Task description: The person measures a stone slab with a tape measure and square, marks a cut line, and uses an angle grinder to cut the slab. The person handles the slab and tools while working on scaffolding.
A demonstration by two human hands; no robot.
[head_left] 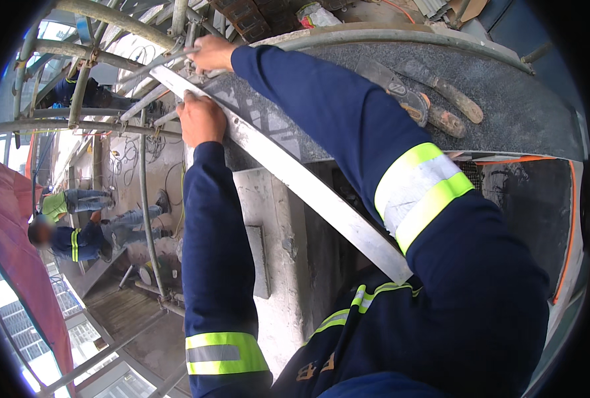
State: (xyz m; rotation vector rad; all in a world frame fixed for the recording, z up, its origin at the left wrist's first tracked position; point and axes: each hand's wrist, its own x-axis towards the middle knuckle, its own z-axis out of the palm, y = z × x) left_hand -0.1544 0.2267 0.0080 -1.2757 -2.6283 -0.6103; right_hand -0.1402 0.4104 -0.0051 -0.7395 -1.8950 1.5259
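A long, flat, silver metal straightedge is held against the edge of a dark grey speckled stone slab. The bar is laid on a slant: its long line runs from the far upper left, by the scaffold pipes, down to the near right, where it is hidden behind the right sleeve. The left hand is closed on the bar a little way down from its far end. The right hand is placed farther away, at the far tip of the bar; whether its fingers are wrapped around the bar or around a grey steel scaffold pipe beside it cannot be told. The two hands are kept apart, one above the other, and the left one is nearer to the body. Two worn trowels with brown handles are left on the stone surface, well to the right of both hands. Other workers in blue clothes are seen far below on the left.
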